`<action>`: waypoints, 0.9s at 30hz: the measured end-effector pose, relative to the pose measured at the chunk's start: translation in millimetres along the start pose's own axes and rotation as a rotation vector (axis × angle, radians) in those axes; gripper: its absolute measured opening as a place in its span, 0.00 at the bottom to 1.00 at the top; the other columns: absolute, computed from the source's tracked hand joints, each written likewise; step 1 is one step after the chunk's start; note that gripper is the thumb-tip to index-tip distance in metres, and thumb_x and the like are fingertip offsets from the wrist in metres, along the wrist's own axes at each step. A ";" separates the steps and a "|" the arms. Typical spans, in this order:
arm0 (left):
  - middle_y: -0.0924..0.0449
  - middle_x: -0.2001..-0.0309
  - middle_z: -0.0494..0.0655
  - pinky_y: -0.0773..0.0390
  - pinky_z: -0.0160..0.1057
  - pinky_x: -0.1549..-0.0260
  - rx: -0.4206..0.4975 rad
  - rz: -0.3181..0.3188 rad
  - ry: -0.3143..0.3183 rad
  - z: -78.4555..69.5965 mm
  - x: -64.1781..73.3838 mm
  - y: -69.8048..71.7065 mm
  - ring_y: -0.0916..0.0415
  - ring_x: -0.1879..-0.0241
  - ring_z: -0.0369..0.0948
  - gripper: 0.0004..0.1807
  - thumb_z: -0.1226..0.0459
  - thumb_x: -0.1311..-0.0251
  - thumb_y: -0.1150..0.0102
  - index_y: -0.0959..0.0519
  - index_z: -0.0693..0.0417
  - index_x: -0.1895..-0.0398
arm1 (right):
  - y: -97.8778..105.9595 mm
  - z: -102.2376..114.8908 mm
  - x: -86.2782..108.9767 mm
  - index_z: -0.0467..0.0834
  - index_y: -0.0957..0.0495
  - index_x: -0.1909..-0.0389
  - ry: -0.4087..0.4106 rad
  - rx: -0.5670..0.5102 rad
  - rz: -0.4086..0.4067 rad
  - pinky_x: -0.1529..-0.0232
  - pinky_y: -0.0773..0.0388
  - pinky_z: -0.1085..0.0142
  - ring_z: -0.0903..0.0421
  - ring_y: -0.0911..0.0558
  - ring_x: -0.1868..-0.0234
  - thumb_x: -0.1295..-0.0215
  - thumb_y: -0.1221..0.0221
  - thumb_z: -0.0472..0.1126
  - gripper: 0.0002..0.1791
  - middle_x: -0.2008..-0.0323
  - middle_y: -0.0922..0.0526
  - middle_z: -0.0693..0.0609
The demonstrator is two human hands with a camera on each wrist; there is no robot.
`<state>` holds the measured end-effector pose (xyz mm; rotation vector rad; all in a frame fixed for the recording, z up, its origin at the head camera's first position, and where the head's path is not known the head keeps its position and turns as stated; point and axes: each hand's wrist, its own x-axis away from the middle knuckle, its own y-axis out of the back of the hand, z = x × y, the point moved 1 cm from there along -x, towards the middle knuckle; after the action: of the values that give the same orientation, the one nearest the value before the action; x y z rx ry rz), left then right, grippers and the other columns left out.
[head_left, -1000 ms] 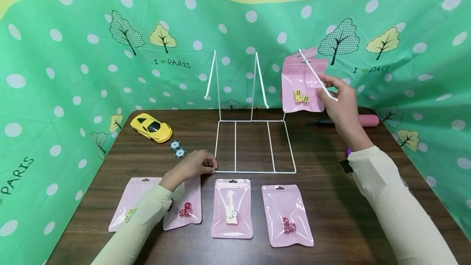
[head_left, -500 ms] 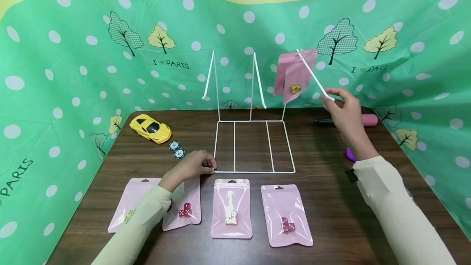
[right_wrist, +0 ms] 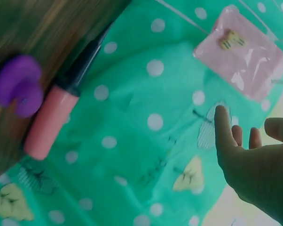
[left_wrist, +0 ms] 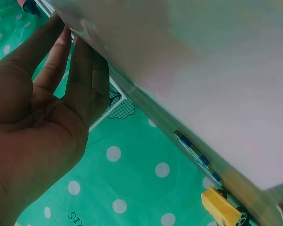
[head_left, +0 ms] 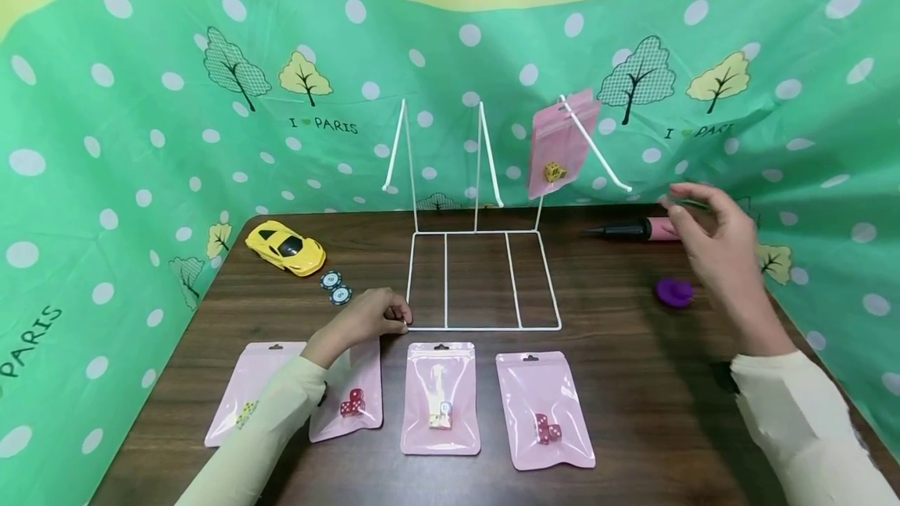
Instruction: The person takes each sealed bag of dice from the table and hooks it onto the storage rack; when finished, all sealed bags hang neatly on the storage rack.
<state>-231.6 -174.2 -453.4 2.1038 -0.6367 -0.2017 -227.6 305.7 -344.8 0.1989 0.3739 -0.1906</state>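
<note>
Right hand is in the air with fingers loosely spread, holding nothing, just right of the white wire rack. A pink pouch with yellow dice hangs on the rack's right hook. Left hand pinches the rack's near-left base corner. Four pink pouches lie along the near edge: yellow dice, red dice, mixed pieces, red dice.

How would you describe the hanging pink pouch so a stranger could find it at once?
Start at the white wire rack standing mid-table against the green backdrop. Follow its right-hand slanted hook up: a pink pouch hangs there with yellow dice inside. Unlike the four pouches lying flat near the table's front edge, it dangles in the air.
</note>
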 end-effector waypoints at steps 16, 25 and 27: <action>0.18 0.68 0.38 0.22 0.40 0.60 -0.016 -0.017 0.001 4.7 3.5 -5.0 0.26 0.66 0.35 0.07 0.70 0.35 0.24 0.14 0.50 0.66 | 66.5 -48.9 96.6 0.61 0.21 0.37 -0.154 0.014 0.205 0.62 0.14 0.71 0.69 0.11 0.57 0.20 0.45 0.24 0.28 0.52 0.12 0.66; 0.17 0.69 0.38 0.21 0.40 0.61 -0.019 -0.004 0.001 4.3 0.9 -5.6 0.25 0.66 0.34 0.06 0.69 0.35 0.25 0.14 0.50 0.67 | 44.9 -58.5 141.2 0.34 0.26 0.30 -0.273 0.323 0.365 0.64 0.11 0.61 0.67 0.12 0.59 0.23 0.39 0.27 0.23 0.50 0.13 0.61; 0.16 0.68 0.38 0.21 0.40 0.61 -0.024 -0.006 -0.003 4.1 -0.2 -4.4 0.24 0.66 0.34 0.06 0.69 0.35 0.25 0.14 0.50 0.66 | 36.8 -59.7 148.2 0.23 0.31 0.30 -0.305 0.340 0.399 0.64 0.11 0.59 0.66 0.12 0.59 0.24 0.37 0.27 0.26 0.49 0.13 0.48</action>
<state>-231.7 -175.0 -459.3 2.0831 -0.6270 -0.2143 -104.5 332.8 -449.7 0.5658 -0.0091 0.1118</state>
